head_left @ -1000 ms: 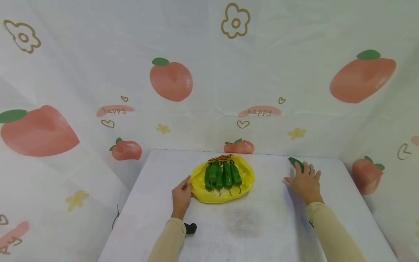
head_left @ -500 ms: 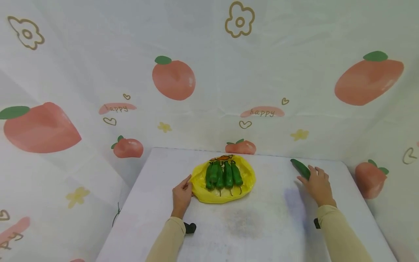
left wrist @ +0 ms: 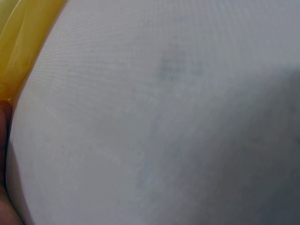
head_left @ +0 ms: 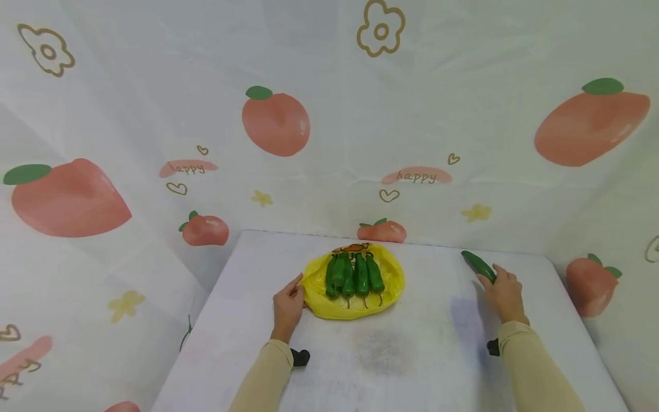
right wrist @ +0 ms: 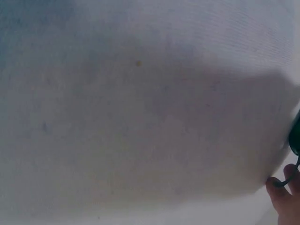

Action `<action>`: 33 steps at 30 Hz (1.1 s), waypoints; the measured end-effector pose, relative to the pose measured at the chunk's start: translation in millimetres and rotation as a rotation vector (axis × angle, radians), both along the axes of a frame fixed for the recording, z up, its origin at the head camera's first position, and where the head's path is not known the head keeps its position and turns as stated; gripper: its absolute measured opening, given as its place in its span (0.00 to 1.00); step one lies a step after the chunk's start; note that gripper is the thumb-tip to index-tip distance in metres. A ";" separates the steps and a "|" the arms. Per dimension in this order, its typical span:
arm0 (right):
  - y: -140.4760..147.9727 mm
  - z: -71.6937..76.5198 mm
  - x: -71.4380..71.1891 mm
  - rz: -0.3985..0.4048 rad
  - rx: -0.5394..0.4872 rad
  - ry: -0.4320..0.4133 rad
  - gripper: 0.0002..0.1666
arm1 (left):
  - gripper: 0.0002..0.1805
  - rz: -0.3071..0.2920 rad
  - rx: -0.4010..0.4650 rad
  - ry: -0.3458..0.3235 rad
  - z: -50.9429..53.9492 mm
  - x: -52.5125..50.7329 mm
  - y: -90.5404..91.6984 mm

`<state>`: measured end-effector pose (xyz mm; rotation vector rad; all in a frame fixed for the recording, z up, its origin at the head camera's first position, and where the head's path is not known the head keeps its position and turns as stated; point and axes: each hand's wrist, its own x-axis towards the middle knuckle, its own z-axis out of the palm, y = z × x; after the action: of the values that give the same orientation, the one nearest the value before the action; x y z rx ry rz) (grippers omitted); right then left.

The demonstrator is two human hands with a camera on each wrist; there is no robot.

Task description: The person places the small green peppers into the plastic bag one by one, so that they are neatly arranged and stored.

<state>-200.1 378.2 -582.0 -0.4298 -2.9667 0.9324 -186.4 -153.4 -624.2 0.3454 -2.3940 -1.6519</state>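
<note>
In the head view a yellow plastic bag (head_left: 329, 310) lies spread and open on the white table, with several green peppers (head_left: 362, 274) side by side in it. My left hand (head_left: 288, 306) pinches the bag's left edge; the left wrist view shows a bit of the bag (left wrist: 21, 42) and fingers (left wrist: 3, 126) at its rim. At the right, a single green pepper (head_left: 477, 265) lies slanted, stem end toward me. My right hand (head_left: 507, 294) is at that end; in the right wrist view its fingertips (right wrist: 276, 190) pinch the curved stem.
The white table (head_left: 329, 366) ends at a white cloth backdrop (head_left: 329, 189) printed with fruit and flowers, which also hangs at both sides. Black wrist camera parts (head_left: 300, 357) show beside both sleeves.
My right hand, spread over the single pepper a second ago, has drawn back toward its stem end, baring more of the pepper. The left hand stays at the bag's edge.
</note>
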 end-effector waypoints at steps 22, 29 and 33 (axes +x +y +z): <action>-14.8 12.1 -2.6 -0.075 -0.061 -0.126 0.35 | 0.21 -0.003 0.005 -0.006 -2.5 -1.7 -1.7; -20.2 13.7 -0.4 -0.071 -0.060 -0.102 0.34 | 0.22 -0.014 0.023 -0.021 -0.9 -0.7 -2.4; -21.6 14.4 2.5 -0.071 -0.079 -0.081 0.34 | 0.21 -0.017 0.016 -0.008 0.3 -0.3 -2.4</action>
<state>-197.6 356.6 -567.7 -0.5840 -2.9715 1.0521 -186.7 -155.8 -623.8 0.3353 -2.3972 -1.6816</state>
